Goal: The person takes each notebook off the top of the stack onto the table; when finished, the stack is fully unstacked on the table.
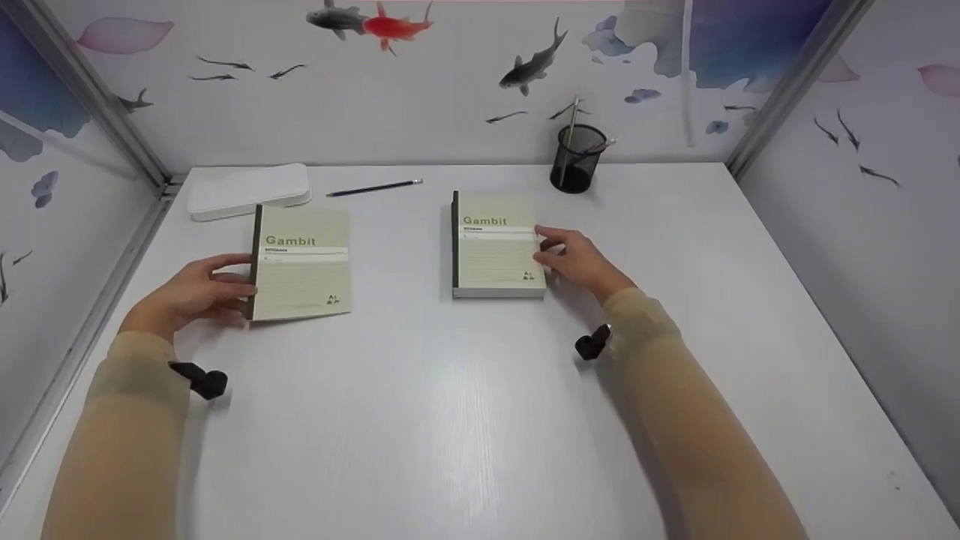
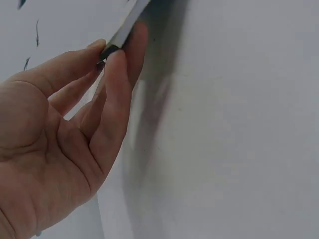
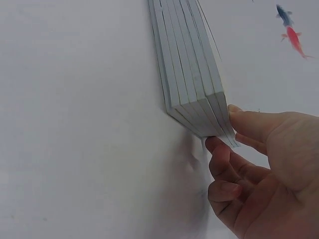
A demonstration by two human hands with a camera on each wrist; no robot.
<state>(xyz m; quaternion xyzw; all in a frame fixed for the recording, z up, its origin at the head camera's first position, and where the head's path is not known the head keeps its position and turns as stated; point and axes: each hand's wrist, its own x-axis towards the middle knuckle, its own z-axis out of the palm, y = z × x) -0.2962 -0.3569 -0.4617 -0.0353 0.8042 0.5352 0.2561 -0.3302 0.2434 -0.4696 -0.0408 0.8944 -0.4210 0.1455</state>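
A thin pale-green notebook [image 1: 304, 262] with a dark spine and "Gambit" on its cover is pinched along that spine by my left hand [image 1: 199, 289]. In the left wrist view, the thumb [image 2: 75, 64] lies on one face and the fingers [image 2: 117, 84] on the other, and the notebook's shadow falls on the table. A stack of matching notebooks [image 1: 499, 247] lies to the right. My right hand [image 1: 574, 259] grips the stack's right edge. The right wrist view shows several page blocks [image 3: 187, 59], with the thumb [image 3: 249, 122] at the top cover and fingertips below the upper notebooks.
A white case [image 1: 247, 191] lies at the back left, behind the thin notebook. Right of it is a dark pencil [image 1: 375, 187]. A black mesh pen cup [image 1: 577, 161] holding pencils stands near the back wall. Printed panels enclose the white table [image 1: 420, 420].
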